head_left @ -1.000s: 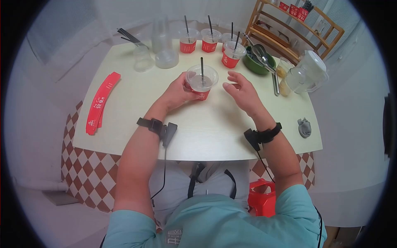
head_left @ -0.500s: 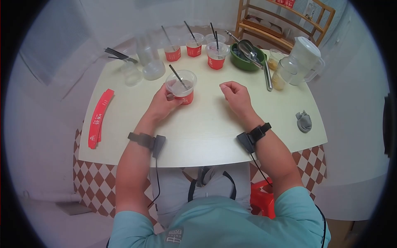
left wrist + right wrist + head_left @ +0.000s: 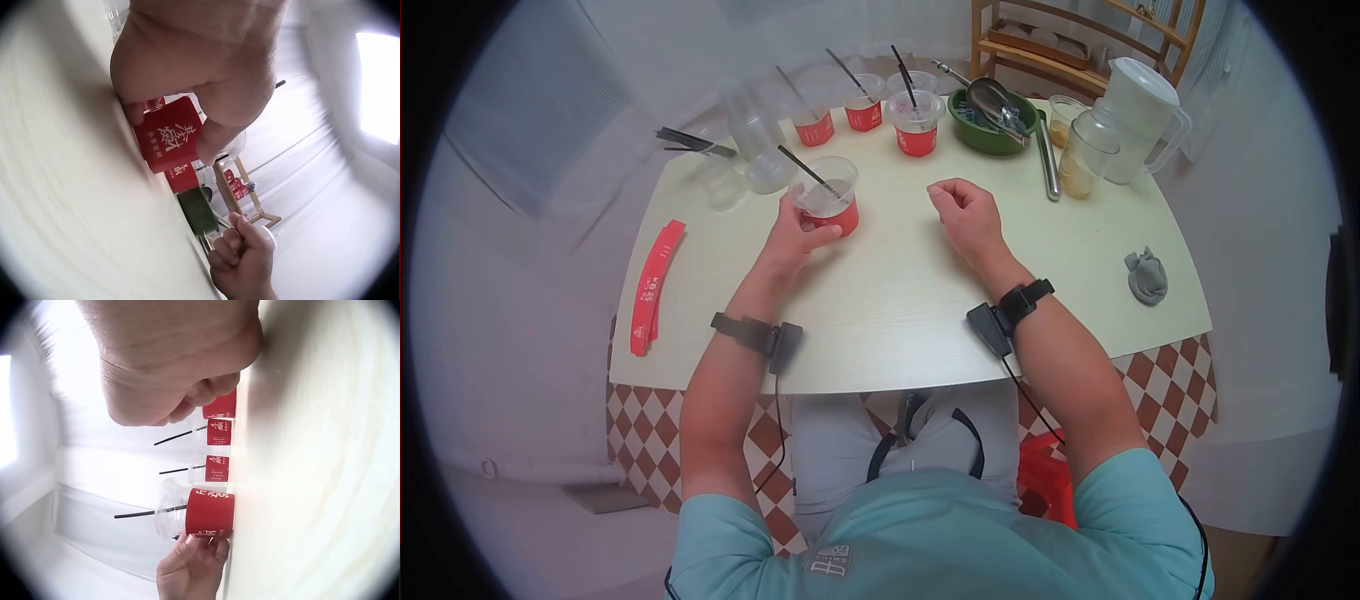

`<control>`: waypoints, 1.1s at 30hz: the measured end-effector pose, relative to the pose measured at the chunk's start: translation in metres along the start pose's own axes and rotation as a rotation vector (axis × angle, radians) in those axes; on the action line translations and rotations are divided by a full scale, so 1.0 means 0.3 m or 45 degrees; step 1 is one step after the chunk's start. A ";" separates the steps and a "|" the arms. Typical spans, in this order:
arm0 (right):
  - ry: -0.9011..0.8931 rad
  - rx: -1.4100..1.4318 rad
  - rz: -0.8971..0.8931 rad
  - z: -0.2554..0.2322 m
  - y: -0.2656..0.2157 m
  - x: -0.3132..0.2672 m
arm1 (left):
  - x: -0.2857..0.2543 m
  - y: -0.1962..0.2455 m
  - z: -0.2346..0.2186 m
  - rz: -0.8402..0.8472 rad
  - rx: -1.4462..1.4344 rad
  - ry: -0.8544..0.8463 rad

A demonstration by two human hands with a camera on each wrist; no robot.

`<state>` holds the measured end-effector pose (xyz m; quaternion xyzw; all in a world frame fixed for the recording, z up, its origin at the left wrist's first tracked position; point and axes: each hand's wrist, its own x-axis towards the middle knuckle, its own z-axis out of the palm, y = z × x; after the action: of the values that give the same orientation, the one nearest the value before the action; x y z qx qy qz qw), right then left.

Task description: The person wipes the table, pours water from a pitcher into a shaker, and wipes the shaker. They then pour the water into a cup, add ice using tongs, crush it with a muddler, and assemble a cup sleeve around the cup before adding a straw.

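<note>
In the head view my left hand (image 3: 788,240) grips a clear plastic cup (image 3: 845,217) by its red sleeve, thumb in front. A black straw (image 3: 804,168) leans out of the cup's top. The left wrist view shows the thumb and fingers on either side of the red sleeve (image 3: 164,140) with white characters. The cup stands upright, low at the tabletop, in the right wrist view. Apart from it, to the right, my right hand (image 3: 974,218) has its fingers curled in, with nothing visible in them. Behind stand several similar cups (image 3: 915,138) with red sleeves and straws.
Flat red sleeves (image 3: 655,285) lie at the left. Stacked clear cups (image 3: 765,165) and black straws (image 3: 690,142) are at the back left. A green bowl (image 3: 985,138) with metal utensils, a lidded pitcher (image 3: 1138,120), and a grey cloth (image 3: 1146,277) occupy the right side.
My left hand has moved the cup leftward, away from the right hand. The right hand's fingers, spread near the cup earlier, have curled in. The head view has shifted.
</note>
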<state>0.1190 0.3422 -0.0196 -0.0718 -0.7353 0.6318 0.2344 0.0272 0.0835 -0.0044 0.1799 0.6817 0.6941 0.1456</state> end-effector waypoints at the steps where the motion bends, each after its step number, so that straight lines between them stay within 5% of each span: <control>1: 0.000 0.006 -0.001 0.000 0.005 0.001 | 0.001 -0.003 0.022 0.012 0.109 0.017; 8: 0.027 0.028 0.001 -0.002 0.010 0.004 | 0.120 -0.003 0.075 0.026 0.464 0.135; 18: 0.058 0.026 0.007 -0.005 -0.005 0.001 | 0.488 -0.006 0.096 0.100 0.303 0.080; 27: 0.096 -0.003 -0.045 -0.004 -0.001 0.002 | 0.497 0.022 0.094 0.123 0.275 -0.097; 33: 0.075 0.016 -0.032 -0.010 -0.003 0.007 | 0.452 -0.065 0.017 0.018 0.316 0.116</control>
<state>0.1186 0.3455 -0.0180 -0.0794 -0.7251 0.6309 0.2643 -0.0924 0.1493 -0.0170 0.1696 0.7669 0.6130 0.0861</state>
